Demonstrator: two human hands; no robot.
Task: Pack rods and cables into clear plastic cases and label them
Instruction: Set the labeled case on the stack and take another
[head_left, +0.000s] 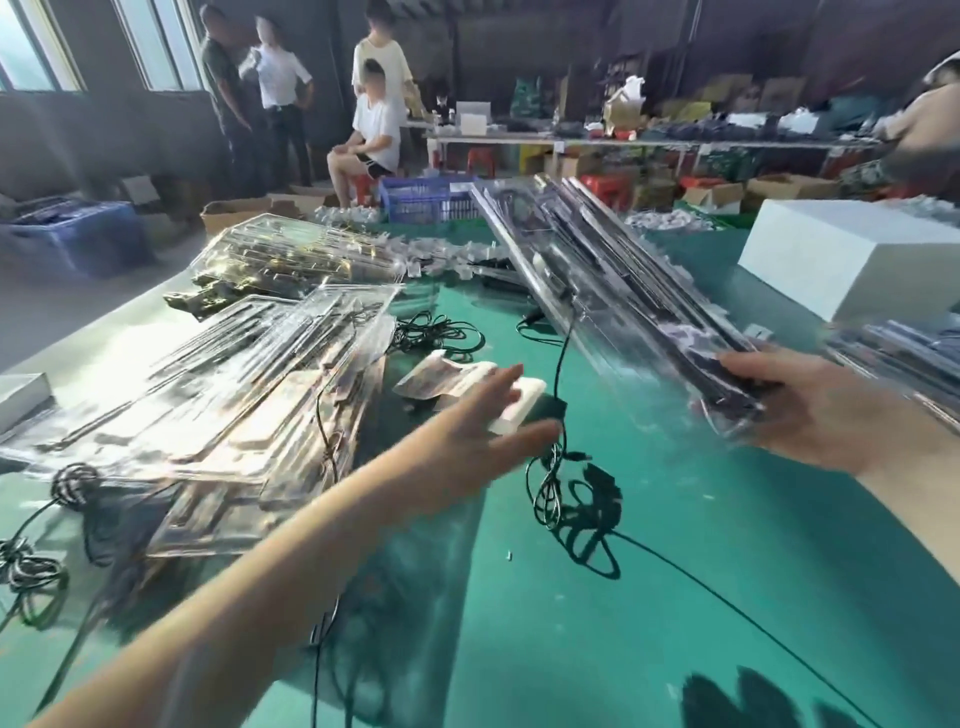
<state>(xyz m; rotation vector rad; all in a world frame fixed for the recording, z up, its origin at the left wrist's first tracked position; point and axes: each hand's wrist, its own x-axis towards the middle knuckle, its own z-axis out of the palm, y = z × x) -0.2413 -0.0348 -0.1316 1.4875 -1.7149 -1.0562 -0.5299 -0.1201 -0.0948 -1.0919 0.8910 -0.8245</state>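
My right hand grips the near end of a long clear plastic case with dark rods inside, lifted at a slant above the green table. A black cable hangs from the case and coils on the table. My left hand reaches forward with straight fingers over a white label stack, holding nothing. To the left lies a pile of clear cases, partly overlapping each other.
A white box stands at the right, more packed cases near it. Loose black cables lie mid-table and others at the left edge. Several people, blue crates and cartons are beyond the table.
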